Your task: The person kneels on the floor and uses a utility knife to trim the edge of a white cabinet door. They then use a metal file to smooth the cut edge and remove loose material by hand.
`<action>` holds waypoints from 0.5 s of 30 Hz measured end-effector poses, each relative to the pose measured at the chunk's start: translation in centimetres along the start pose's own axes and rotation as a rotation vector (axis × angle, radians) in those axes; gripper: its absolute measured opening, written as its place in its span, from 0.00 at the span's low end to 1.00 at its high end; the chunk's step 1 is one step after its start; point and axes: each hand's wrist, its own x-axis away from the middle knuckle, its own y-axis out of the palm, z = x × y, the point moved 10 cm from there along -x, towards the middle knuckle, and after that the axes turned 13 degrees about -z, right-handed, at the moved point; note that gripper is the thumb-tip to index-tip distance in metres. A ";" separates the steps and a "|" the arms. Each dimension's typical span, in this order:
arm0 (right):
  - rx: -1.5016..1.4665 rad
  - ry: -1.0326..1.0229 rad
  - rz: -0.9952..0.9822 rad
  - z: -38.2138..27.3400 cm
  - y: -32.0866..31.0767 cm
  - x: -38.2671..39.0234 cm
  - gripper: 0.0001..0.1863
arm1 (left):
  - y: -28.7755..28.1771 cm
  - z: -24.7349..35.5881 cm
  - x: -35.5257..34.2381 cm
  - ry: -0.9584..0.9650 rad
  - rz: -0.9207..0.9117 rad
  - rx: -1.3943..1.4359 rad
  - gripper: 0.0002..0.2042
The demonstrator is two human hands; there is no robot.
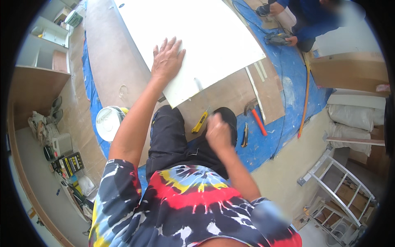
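My left hand (168, 61) lies flat with spread fingers on a large white panel (214, 45). Above my right knee, my right hand (218, 132) is closed and slightly blurred; what it holds, if anything, I cannot make out. Just left of that hand is a yellow utility knife (200, 122), between my knees. To the right of my knee lie a dark cutter knife (245, 135) and a claw hammer (258, 119) with a red handle. A small blurred grey shape (198, 84) shows over the panel's near part.
Brown boards (111, 49) lie under the panel, over blue sheeting (288, 70). A white bucket (108, 124) stands by my left arm. At the far right, another person's hand (291, 40) holds a dark power tool (277, 39). A ladder (341, 185) lies at right.
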 end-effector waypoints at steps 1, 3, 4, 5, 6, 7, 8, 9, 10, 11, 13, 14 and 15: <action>0.054 -0.021 0.041 -0.1 -0.6 0.1 0.14 | 0.2 -0.1 0.0 -0.007 -0.014 0.000 0.26; 0.127 -0.054 -0.019 0.1 -0.6 -0.3 0.12 | -0.1 0.1 0.1 0.007 0.019 -0.021 0.27; 0.149 -0.056 0.103 1.6 -2.2 -1.7 0.11 | 0.0 0.2 0.2 0.009 0.014 -0.047 0.27; 0.181 0.016 0.268 2.5 -5.7 -2.9 0.12 | 0.0 0.3 0.2 0.024 0.011 -0.032 0.27; 0.105 0.007 0.382 3.7 -9.0 -4.2 0.14 | 0.0 0.3 0.2 0.026 0.007 -0.020 0.28; 0.078 0.030 0.353 4.8 -9.8 -5.0 0.15 | -0.1 0.3 0.2 0.031 0.011 -0.009 0.28; 0.054 0.031 0.342 5.3 -10.4 -5.4 0.15 | 0.2 0.1 0.3 0.012 -0.017 -0.030 0.28; 0.036 0.031 0.345 5.5 -10.8 -5.7 0.15 | 0.2 0.1 0.2 0.007 -0.032 -0.055 0.28; 0.107 -0.051 0.379 3.9 -10.0 -4.4 0.15 | 0.0 0.2 0.0 0.010 -0.008 -0.060 0.28; 0.193 -0.136 0.394 1.9 -7.9 -1.7 0.15 | -0.1 0.3 0.1 0.018 0.000 -0.049 0.29; 0.078 0.020 -0.080 2.2 -2.6 -0.4 0.15 | 0.3 0.1 0.2 -0.014 -0.036 -0.050 0.29; 0.113 0.026 -0.010 2.1 -4.3 -1.2 0.16 | 0.1 0.3 0.2 0.001 -0.015 -0.049 0.29; 0.139 0.050 0.039 2.4 -6.1 -2.6 0.17 | 0.3 0.2 0.2 -0.010 -0.034 -0.050 0.29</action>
